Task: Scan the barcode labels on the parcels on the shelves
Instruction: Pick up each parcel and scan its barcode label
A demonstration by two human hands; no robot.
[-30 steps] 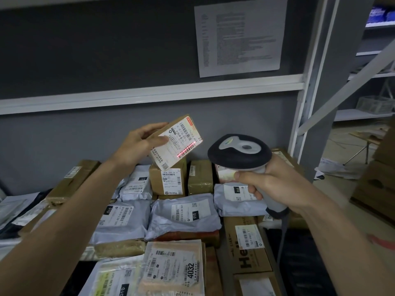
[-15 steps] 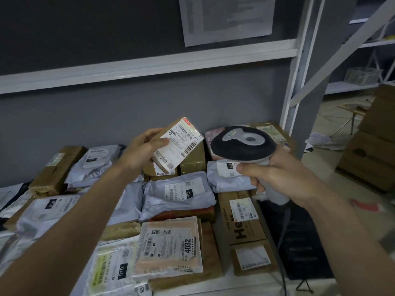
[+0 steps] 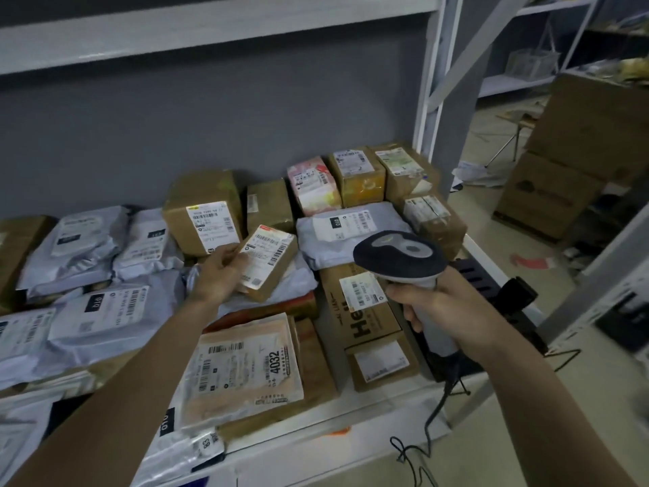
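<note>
Label print blurred, unreadable (motion smear)
Left hand (image 3: 219, 272) grips a small brown parcel (image 3: 268, 263), white label up; right hand (image 3: 433, 307) grasps the scanner (image 3: 400, 256).

The room is dim and bluish, with soft, flat light and only faint shadows between the parcels. The white printed label on the small brown cardboard box (image 3: 268, 259) reads softly, its print smeared. Beyond the white metal shelf upright (image 3: 430, 100), to its right, everything blurs. Straight lines bow towards the edges.
</note>
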